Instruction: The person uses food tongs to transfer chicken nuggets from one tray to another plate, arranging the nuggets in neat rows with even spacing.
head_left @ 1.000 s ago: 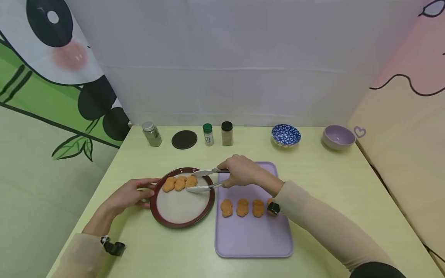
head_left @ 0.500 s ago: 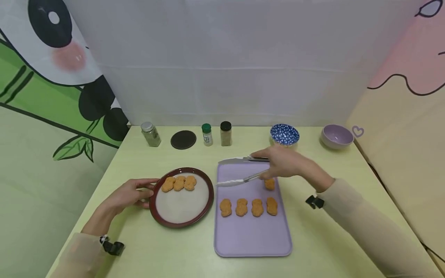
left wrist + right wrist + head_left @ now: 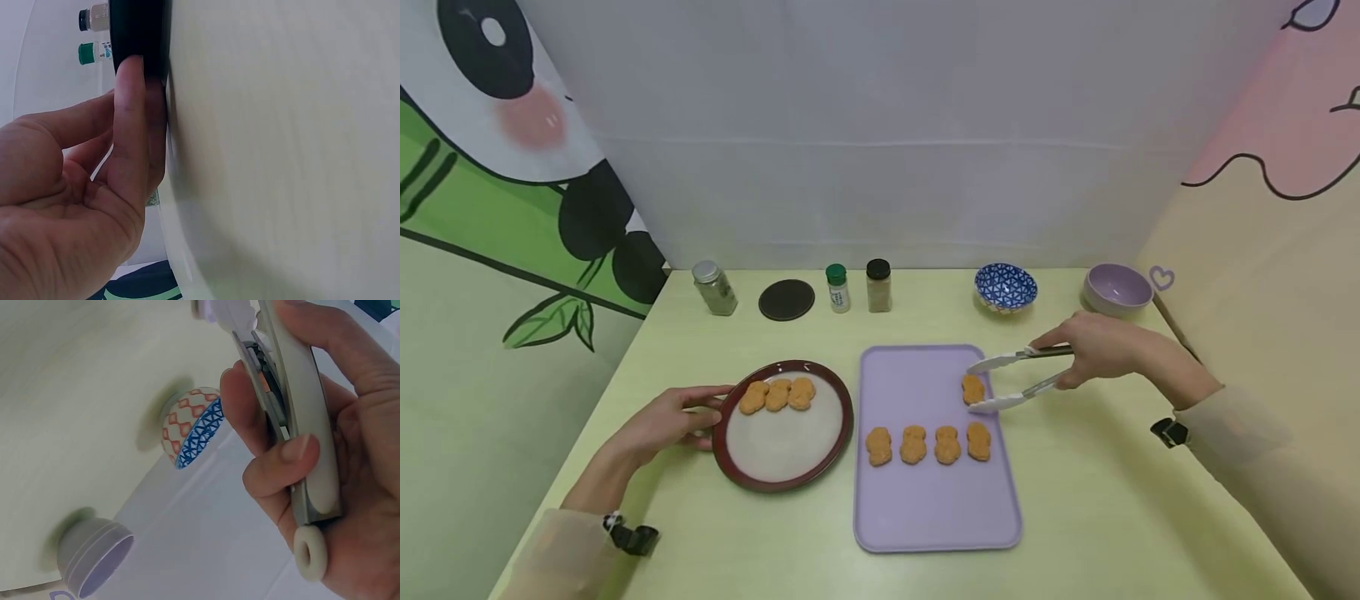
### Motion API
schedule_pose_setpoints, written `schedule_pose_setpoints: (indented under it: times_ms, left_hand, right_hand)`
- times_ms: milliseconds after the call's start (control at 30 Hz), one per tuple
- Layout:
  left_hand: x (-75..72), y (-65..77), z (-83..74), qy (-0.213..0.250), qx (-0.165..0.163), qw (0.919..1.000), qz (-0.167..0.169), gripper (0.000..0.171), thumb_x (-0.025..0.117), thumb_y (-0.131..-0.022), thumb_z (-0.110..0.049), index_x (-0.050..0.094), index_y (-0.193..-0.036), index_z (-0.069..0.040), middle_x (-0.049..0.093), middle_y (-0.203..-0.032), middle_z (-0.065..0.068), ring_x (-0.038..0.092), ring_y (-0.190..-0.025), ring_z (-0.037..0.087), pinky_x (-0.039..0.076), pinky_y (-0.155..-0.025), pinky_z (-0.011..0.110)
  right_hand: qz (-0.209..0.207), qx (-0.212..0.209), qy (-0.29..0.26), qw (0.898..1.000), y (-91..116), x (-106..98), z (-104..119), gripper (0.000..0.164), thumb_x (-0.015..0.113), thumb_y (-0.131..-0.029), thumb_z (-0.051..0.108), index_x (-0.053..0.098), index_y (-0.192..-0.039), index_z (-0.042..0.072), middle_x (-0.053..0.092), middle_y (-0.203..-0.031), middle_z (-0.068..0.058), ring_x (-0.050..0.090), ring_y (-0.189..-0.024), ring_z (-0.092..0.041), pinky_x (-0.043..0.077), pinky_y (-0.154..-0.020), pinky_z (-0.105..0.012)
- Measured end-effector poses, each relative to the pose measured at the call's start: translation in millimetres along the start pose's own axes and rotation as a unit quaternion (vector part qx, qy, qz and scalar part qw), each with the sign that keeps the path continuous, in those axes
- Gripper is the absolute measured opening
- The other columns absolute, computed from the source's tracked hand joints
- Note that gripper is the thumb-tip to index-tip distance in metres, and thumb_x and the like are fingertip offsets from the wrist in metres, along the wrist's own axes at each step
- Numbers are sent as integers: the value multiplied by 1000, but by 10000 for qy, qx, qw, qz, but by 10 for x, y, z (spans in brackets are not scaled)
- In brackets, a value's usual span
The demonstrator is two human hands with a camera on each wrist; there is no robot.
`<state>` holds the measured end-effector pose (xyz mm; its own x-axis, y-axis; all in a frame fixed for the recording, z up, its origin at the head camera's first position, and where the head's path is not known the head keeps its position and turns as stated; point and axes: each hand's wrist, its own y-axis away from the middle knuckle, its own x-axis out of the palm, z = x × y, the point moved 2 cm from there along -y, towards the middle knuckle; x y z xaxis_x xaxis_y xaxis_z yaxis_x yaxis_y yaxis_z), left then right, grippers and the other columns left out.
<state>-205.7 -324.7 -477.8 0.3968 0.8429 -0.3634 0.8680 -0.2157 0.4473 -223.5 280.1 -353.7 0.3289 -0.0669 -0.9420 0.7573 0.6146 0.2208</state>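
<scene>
In the head view, my left hand (image 3: pixel 662 423) holds the left rim of a brown-rimmed white plate (image 3: pixel 784 442); the left wrist view shows its fingers at the plate's dark edge (image 3: pixel 139 31). Three golden nuggets (image 3: pixel 778 395) sit in a row near the plate's far side. My right hand (image 3: pixel 1101 350) grips a pair of tongs (image 3: pixel 1002 403) with pale tips. Those tips are spread on either side of a single nugget (image 3: pixel 973 389) at the right edge of a lilac tray (image 3: pixel 934 508). Across the tray's middle lie several more nuggets (image 3: pixel 913 445).
Along the table's back stand a silver-lidded jar (image 3: pixel 715 288), a black disc (image 3: pixel 786 300), a green-capped shaker (image 3: pixel 837 288) and a black-capped jar (image 3: pixel 878 286). Further right are a blue patterned bowl (image 3: pixel 1006 287) and a purple bowl (image 3: pixel 1117 289). A white sheet (image 3: pixel 880 142) hangs behind.
My right hand has moved right, carrying the tongs from the nuggets on the plate over to the single nugget on the tray. The left hand has stayed at the plate.
</scene>
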Motion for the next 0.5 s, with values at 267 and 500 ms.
schedule_pose_setpoints:
  times_ms: [267, 500]
  left_hand:
    - [-2, -27, 29, 11, -6, 10000, -39, 50, 62, -91, -13, 48, -139, -14, 50, -132, 21, 62, -86, 28, 56, -71, 40]
    - [11, -17, 25, -45, 30, 10000, -12, 51, 61, -91, -12, 47, -140, -13, 49, -133, 22, 63, -85, 28, 56, -71, 40]
  right_hand:
    - [28, 105, 108, 9999, -4, 52, -71, 60, 82, -69, 29, 64, -124, 16, 62, -84, 9, 43, -62, -9, 39, -54, -26]
    - [-264, -188, -101, 9994, -70, 14, 78, 56, 80, -71, 26, 64, -123, 12, 55, -68, 11, 39, -52, -3, 37, -47, -23]
